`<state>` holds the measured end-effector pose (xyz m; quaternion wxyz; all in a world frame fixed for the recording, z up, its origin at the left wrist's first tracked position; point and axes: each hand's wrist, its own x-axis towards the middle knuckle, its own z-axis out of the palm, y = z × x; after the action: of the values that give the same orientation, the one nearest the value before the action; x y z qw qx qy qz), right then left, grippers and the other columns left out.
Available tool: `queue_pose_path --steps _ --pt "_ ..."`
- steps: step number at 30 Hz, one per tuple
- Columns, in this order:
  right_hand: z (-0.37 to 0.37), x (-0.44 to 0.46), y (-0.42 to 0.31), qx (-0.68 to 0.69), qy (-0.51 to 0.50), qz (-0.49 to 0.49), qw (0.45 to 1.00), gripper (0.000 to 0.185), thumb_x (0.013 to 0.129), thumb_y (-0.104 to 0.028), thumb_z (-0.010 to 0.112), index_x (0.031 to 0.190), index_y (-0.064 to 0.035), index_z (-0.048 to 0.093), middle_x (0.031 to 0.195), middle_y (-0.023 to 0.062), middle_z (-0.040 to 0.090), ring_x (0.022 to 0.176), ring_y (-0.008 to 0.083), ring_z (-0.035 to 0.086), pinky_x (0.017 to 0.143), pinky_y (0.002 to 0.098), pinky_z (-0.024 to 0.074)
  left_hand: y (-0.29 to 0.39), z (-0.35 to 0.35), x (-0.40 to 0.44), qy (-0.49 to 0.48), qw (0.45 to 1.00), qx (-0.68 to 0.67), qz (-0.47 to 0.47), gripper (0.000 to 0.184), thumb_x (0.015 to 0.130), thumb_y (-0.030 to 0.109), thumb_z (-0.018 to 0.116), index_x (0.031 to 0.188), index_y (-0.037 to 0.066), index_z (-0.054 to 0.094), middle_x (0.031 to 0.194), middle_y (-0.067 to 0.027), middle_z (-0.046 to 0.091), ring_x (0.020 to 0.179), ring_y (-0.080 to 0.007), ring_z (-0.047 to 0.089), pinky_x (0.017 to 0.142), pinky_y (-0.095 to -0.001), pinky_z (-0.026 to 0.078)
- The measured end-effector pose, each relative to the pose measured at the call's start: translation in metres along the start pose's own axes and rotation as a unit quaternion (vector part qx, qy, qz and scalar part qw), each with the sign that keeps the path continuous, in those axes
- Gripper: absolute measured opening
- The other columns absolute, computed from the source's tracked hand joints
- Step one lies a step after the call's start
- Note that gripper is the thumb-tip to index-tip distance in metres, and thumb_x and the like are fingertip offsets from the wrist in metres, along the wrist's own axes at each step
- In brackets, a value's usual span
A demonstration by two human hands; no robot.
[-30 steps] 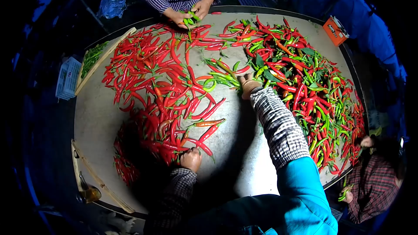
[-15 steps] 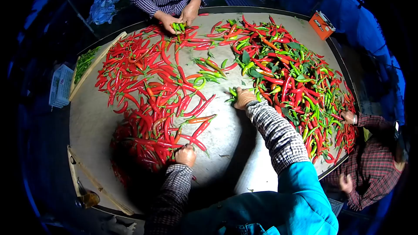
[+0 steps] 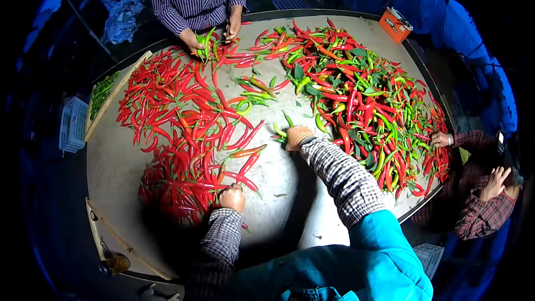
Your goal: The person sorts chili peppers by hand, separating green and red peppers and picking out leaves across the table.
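My left hand (image 3: pixel 232 198) is closed at the near edge of a heap of red chili peppers (image 3: pixel 195 128); a red chili runs into its fingers, which are partly hidden. My right hand (image 3: pixel 298 136) is closed around green chili peppers (image 3: pixel 279 130), whose tips stick out in front of the fingers. It is over the bare middle of the table (image 3: pixel 278 173), just left of a mixed pile of red and green chilies with leaves (image 3: pixel 356 106). A few green and reddish chilies (image 3: pixel 256 96) lie between the two piles.
Across the table a person in a striped shirt holds green chilies (image 3: pixel 207 44). At the right, a person's hand (image 3: pixel 441 139) touches the mixed pile. An orange box (image 3: pixel 395 25) stands at the far right edge. Wooden strips (image 3: pixel 120 92) line the left side, near a white crate (image 3: pixel 76 124).
My right hand has drawn back slightly from the mixed pile, with green chilies in it. The person opposite has parted their hands. The person at right has raised one hand. The view has shifted slightly.
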<state>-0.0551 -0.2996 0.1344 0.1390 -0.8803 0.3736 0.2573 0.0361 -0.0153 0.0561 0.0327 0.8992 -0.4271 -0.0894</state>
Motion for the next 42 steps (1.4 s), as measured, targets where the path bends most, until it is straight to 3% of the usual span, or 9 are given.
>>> queue_pose_path --steps 4,10,11,22,27,34,37,39,42 --pt "-0.003 -0.019 -0.003 0.012 -0.028 -0.007 1.0 0.039 0.065 -0.029 0.063 0.097 -0.0063 0.064 0.098 0.0154 0.062 0.094 0.0266 0.06 0.081 0.0351 0.0477 0.002 -0.006 -0.001 -0.025 1.0 0.016 -0.002 0.025 0.072 0.031 0.063 0.071 0.007 0.055 0.065 -0.0123 0.062 0.061 -0.028 0.063 0.056 -0.0391 0.051" --pt "-0.029 0.005 0.015 0.247 0.059 0.084 0.964 0.045 0.062 -0.035 0.068 0.093 -0.0024 0.064 0.092 0.02 0.062 0.089 0.0307 0.06 0.079 0.0368 0.0461 0.0 0.002 0.001 -0.016 1.0 0.005 -0.005 0.021 0.074 0.028 0.058 0.071 0.007 0.055 0.065 -0.0127 0.062 0.059 -0.0278 0.063 0.055 -0.0393 0.051" --pt "-0.026 0.012 0.011 0.233 0.119 0.087 0.961 0.043 0.062 -0.035 0.068 0.086 0.0007 0.064 0.081 0.0211 0.063 0.083 0.0311 0.061 0.075 0.0373 0.0468 0.0 0.001 0.0 -0.026 1.0 0.004 -0.008 0.021 0.074 0.028 0.058 0.071 0.007 0.055 0.065 -0.0126 0.062 0.059 -0.028 0.063 0.054 -0.0393 0.051" --pt "-0.007 0.058 -0.017 0.019 0.085 0.027 0.996 0.049 0.063 -0.031 0.066 0.107 -0.0086 0.059 0.112 0.0129 0.054 0.102 0.0296 0.055 0.085 0.0374 0.0448 -0.003 0.003 0.002 -0.044 0.999 -0.004 -0.01 0.025 0.073 0.031 0.061 0.073 0.007 0.055 0.067 -0.0126 0.062 0.059 -0.0283 0.063 0.053 -0.0393 0.051" --pt "-0.011 0.04 -0.008 0.065 0.145 0.006 0.987 0.048 0.061 -0.033 0.068 0.107 -0.0217 0.061 0.119 0.0038 0.048 0.115 0.0282 0.037 0.097 0.0499 0.0225 -0.003 0.0 0.002 -0.057 0.998 -0.018 -0.003 0.026 0.073 0.032 0.062 0.075 0.007 0.055 0.068 -0.0128 0.062 0.06 -0.0285 0.063 0.055 -0.0391 0.051" --pt "-0.019 0.034 -0.012 -0.024 0.113 -0.041 0.992 0.043 0.062 -0.031 0.068 0.102 -0.0181 0.062 0.112 0.0065 0.054 0.111 0.0278 0.044 0.093 0.0543 0.0281 -0.002 0.002 0.001 -0.027 1.0 -0.006 0.002 0.023 0.072 0.03 0.061 0.07 0.009 0.054 0.063 -0.0116 0.06 0.056 -0.0288 0.061 0.053 -0.0395 0.05" --pt "-0.011 0.046 0.005 0.193 0.193 -0.034 0.961 0.04 0.06 -0.03 0.072 0.094 -0.0109 0.062 0.085 0.015 0.063 0.083 0.0299 0.061 0.074 0.0381 0.0462 -0.001 -0.004 0.001 -0.051 0.999 0.002 0.009 0.028 0.072 0.034 0.063 0.076 0.007 0.055 0.068 -0.0121 0.062 0.061 -0.0283 0.063 0.055 -0.0385 0.051" --pt "-0.011 0.048 0.018 0.323 0.186 -0.083 0.924 0.033 0.062 -0.017 0.069 0.092 -0.0066 0.062 0.072 0.0098 0.062 0.062 0.0227 0.06 0.057 0.0336 0.047 -0.001 -0.003 0.001 -0.049 0.999 0.005 0.006 0.028 0.072 0.033 0.063 0.076 0.007 0.054 0.067 -0.012 0.061 0.061 -0.0282 0.063 0.055 -0.0387 0.051" --pt "-0.01 0.025 0.031 0.623 0.082 -0.113 0.77 0.028 0.062 -0.003 0.066 0.09 -0.0018 0.06 0.072 0.0067 0.06 0.063 0.0181 0.058 0.059 0.0299 0.0475 0.0 -0.005 0.001 -0.05 0.999 0.006 -0.001 0.027 0.072 0.032 0.063 0.075 0.007 0.054 0.067 -0.0117 0.061 0.058 -0.0279 0.063 0.053 -0.0391 0.051"
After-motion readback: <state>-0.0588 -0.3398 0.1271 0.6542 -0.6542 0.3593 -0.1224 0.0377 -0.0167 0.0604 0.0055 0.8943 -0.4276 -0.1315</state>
